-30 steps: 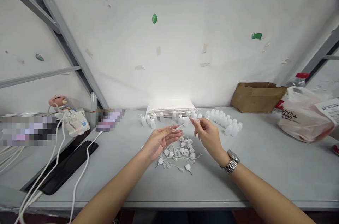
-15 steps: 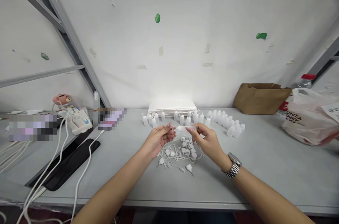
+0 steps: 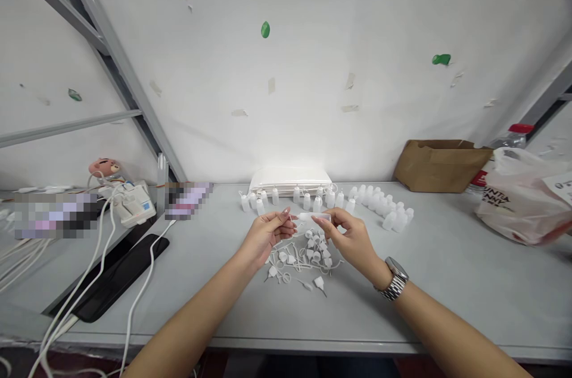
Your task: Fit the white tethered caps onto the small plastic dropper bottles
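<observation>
Above loose white caps (image 3: 319,283) on the table (image 3: 201,306), my right hand (image 3: 351,232) holds a small bottle (image 3: 307,216) sideways, my left hand (image 3: 266,239) pinching near its narrow end, apparently fitting a top, which calls for steady alignment.

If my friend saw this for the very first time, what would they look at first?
Probably the middle, where the right hand holds a small translucent bottle sideways, with the left hand at its tip end. Just below lies a jumble of white caps on the grey table. Next, perhaps, the pink bear-like figure at the far left.
</observation>
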### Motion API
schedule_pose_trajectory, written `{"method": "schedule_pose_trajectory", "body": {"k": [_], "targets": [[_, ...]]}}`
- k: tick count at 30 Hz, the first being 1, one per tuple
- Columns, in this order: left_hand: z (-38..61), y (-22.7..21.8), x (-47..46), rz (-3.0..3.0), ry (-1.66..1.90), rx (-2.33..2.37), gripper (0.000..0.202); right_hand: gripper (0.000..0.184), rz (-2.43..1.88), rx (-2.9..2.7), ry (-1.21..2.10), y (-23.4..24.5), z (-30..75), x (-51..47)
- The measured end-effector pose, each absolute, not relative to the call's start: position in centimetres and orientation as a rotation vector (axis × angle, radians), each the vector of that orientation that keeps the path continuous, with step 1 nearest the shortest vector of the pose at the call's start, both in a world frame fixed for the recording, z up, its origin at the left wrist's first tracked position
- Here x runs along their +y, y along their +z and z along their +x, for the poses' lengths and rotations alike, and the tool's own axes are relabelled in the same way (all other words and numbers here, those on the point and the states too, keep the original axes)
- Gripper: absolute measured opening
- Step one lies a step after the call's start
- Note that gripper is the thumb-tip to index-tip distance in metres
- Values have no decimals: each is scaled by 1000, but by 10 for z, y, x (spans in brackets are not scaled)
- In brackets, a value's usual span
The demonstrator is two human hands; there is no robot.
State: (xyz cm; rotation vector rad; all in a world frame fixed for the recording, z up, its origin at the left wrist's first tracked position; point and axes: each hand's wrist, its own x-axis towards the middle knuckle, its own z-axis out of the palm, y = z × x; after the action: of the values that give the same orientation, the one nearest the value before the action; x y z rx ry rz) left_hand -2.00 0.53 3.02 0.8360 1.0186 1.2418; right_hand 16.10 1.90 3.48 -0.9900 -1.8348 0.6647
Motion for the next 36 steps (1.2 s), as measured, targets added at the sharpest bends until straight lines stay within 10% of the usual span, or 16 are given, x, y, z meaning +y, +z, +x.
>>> {"method": "schedule_pose_trajectory", "body": {"k": [36], "targets": [[-21,32,5,922,1256,1079,27,27,-991,-1932,629,38,161,20]]}}
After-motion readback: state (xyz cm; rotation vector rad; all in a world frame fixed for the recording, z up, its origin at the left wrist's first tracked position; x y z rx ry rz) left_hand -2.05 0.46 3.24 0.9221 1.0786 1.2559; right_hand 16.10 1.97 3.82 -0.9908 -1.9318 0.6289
